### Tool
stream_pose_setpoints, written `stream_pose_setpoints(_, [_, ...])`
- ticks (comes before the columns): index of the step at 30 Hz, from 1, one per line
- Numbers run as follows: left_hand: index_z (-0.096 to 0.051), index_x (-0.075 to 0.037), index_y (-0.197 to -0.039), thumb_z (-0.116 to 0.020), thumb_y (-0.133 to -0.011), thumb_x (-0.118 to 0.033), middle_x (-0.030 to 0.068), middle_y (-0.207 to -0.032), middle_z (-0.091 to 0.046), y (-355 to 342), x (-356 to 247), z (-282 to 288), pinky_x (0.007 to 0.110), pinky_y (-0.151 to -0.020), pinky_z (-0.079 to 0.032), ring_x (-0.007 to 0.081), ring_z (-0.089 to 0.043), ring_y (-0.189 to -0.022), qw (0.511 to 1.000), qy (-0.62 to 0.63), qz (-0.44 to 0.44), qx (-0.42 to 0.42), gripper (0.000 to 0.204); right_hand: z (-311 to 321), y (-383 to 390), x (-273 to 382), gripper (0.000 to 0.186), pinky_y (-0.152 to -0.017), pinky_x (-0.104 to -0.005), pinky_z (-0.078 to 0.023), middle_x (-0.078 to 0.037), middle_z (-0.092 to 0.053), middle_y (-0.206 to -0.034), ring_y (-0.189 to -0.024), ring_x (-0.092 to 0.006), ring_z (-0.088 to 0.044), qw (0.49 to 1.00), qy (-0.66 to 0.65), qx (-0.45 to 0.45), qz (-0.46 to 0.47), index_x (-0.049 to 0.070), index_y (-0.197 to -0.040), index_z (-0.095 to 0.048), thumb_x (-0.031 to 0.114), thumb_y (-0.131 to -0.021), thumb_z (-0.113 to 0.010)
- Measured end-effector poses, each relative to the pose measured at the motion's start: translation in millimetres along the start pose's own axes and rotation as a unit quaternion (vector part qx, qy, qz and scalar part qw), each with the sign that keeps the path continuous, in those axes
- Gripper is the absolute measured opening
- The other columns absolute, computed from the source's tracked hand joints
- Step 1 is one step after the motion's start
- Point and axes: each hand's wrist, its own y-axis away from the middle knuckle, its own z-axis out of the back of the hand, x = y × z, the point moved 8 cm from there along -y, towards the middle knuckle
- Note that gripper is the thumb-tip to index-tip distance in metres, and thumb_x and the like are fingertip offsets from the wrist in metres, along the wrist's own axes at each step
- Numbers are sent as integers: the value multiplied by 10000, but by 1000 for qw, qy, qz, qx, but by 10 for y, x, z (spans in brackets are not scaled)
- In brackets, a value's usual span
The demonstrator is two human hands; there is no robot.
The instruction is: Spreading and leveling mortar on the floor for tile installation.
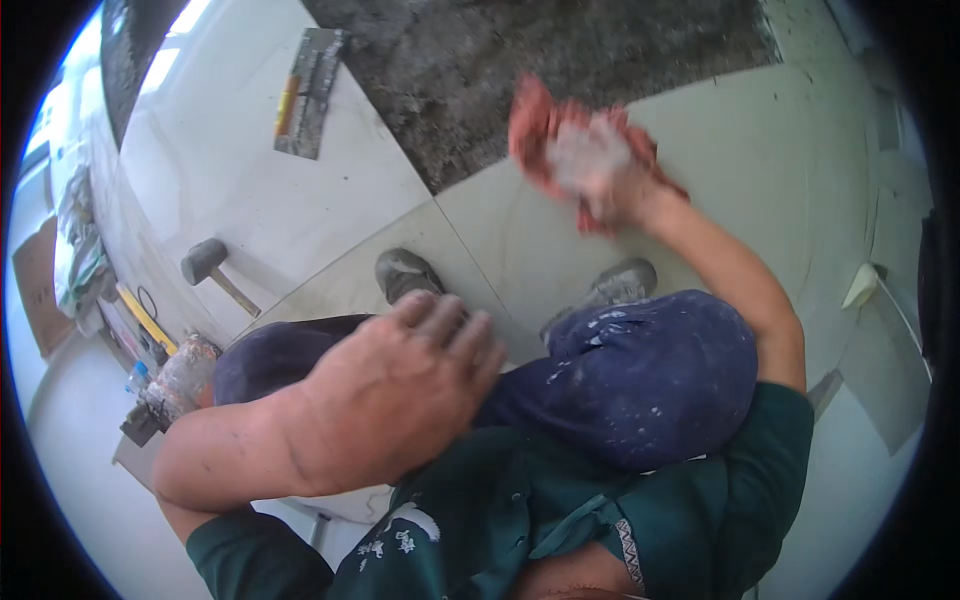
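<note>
A crumpled red cloth (533, 125) lies on the pale floor tiles (740, 150), right beside the edge of the bare cement patch. My right hand (598, 170), blurred by motion and whitened with dust, presses down on this cloth and bunches it. Nearer to me, my left hand (410, 370) hovers above my knee and shoe with the back of the hand up. Its dusty fingers are stretched and slightly apart, and nothing shows in them.
A notched trowel (312, 95) lies on the white tile at the upper left. Below it rests a mallet (215, 268). Rough grey cement (440, 80) shows at the top. Bags and tools (150, 330) line the left side. My shoes (408, 270) stand on the tiles.
</note>
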Motion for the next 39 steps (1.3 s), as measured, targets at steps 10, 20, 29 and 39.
stream_pose_setpoints(10, [-581, -1, -1230, -727, -806, -356, 186, -1191, -617, 311, 1184, 375, 441, -989, -444, 351, -595, -1112, 986, 129, 56, -88, 572, 663, 1937, -840, 454, -1044, -482, -411, -142, -555, -1344, -1291, -368, -465, 863, 178, -130, -454, 94, -1186, -653, 167, -740, -697])
stream_pose_setpoints(20, [-508, -2, -1177, -600, -894, -349, 256, -1005, -641, 29, 4053, -992, 499, -840, -492, 419, -624, -995, 764, 250, 444, -396, 457, 1066, 609, -674, 598, -1064, -436, -395, -222, -504, -1380, -1279, -375, -487, 874, -43, -54, -481, 17, -1330, -520, 239, -808, -709])
stream_pose_setpoints(29, [-563, -39, -1200, -707, -820, -225, 166, -960, -635, -30, 2585, 586, 444, -846, -496, 344, -605, -932, 758, 111, 69, -639, 447, 441, -2565, -819, 378, -625, -286, -483, -52, -602, -806, -697, -134, -588, 696, -533, -175, -449, -35, -1106, -571, 293, -929, -632])
stream_pose_setpoints(39, [-310, 0, -1480, -441, -982, -493, 208, -1563, -258, 737, 5838, -865, 438, -1207, -96, 331, -160, -1477, 618, 110, 575, -525, 713, 945, -3197, -1865, 361, -566, -302, -462, 37, -519, -687, -578, -107, -520, 612, -600, -266, -441, 112, -847, -588, 447, -978, -574])
